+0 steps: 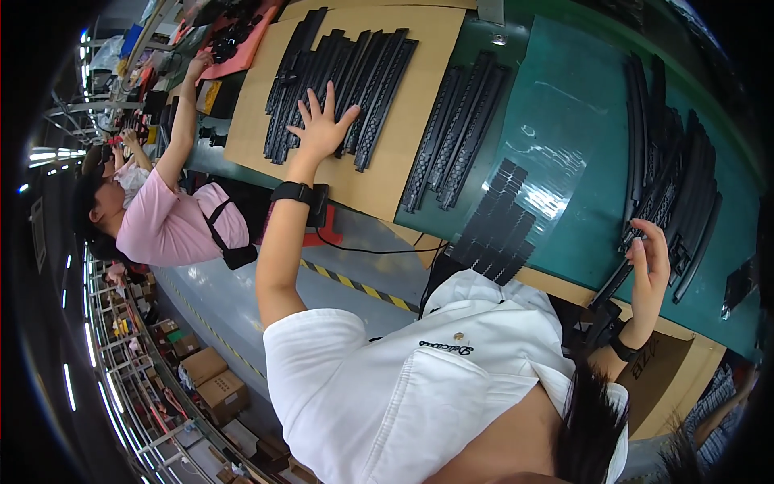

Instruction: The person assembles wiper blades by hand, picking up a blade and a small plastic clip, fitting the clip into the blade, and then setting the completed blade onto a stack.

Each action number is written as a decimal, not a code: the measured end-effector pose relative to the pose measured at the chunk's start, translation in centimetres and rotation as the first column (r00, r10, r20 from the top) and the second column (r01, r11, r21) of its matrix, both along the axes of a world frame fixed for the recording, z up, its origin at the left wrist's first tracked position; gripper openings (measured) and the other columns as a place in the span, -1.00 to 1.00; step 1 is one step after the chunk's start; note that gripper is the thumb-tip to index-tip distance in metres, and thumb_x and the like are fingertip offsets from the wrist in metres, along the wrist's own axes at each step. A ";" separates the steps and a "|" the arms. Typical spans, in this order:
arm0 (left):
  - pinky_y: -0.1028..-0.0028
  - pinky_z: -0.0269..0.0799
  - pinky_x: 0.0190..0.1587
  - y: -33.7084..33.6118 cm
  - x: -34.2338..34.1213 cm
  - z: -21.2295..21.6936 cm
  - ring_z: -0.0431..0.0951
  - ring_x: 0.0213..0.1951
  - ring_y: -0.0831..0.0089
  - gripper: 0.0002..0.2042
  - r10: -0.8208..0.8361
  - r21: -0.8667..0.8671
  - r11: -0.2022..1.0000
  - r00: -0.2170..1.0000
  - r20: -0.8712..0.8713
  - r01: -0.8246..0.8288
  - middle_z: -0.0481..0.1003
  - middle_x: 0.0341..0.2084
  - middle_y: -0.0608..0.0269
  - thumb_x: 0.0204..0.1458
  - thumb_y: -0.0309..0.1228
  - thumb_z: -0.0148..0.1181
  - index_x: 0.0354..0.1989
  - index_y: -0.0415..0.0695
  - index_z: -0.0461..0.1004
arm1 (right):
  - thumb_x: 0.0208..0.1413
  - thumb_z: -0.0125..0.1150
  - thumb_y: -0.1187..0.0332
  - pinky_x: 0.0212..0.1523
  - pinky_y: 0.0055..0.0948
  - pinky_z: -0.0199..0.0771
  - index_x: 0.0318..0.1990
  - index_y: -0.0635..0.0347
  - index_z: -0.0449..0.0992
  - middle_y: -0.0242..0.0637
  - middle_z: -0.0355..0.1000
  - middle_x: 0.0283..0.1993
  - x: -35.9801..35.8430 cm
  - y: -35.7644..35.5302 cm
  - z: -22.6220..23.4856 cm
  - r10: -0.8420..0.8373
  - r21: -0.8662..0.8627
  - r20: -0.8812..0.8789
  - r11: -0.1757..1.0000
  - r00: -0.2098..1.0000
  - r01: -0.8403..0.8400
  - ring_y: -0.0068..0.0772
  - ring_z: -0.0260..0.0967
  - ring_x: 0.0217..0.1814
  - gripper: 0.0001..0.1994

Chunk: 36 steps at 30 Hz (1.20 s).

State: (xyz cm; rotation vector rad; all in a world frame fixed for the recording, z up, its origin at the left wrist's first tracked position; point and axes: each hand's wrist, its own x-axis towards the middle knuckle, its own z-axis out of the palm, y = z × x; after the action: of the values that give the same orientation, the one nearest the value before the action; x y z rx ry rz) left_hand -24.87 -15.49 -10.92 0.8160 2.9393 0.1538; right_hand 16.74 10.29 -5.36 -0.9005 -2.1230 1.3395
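Observation:
My left hand (322,129), fingers spread wide, reaches over a row of long black plastic strips (387,101) laid side by side on a cardboard sheet (439,48). Nothing is in that hand; whether its fingertips touch the strips I cannot tell. At the right, my right hand (651,270) has its thumb and fingers bent around a long black plastic strip (614,284) at the near side of a loose pile of similar strips (697,181). That strip slants down toward the table's near edge. Part of the grip is hidden.
Between my hands lie several more strips (468,133) and a patch of flat black toothed pieces (496,226) on a green tabletop (556,97). A black cable (371,251) hangs by the near edge. A co-worker in pink (173,218) reaches toward a red tray (256,44) at left.

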 end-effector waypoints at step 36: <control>0.36 0.36 -0.61 8.8 6.3 0.4 0.45 -0.52 0.23 -0.53 -0.426 -0.219 0.905 0.763 -0.486 0.365 0.32 -0.42 0.06 -0.11 -0.20 -0.04 -0.04 -0.21 0.16 | -0.07 -0.01 0.48 -0.50 -0.72 0.11 -0.28 0.24 0.36 -0.41 0.25 -0.32 1.4 0.5 1.0 -0.071 0.080 -0.009 0.994 0.997 0.072 -0.70 0.10 -0.53 -0.84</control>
State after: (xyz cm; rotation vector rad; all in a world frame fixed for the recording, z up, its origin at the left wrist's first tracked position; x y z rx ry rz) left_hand -18.55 -6.66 -10.48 1.6728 3.0968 -0.3179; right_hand 18.10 10.82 -4.33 -0.9296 -2.1036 1.2113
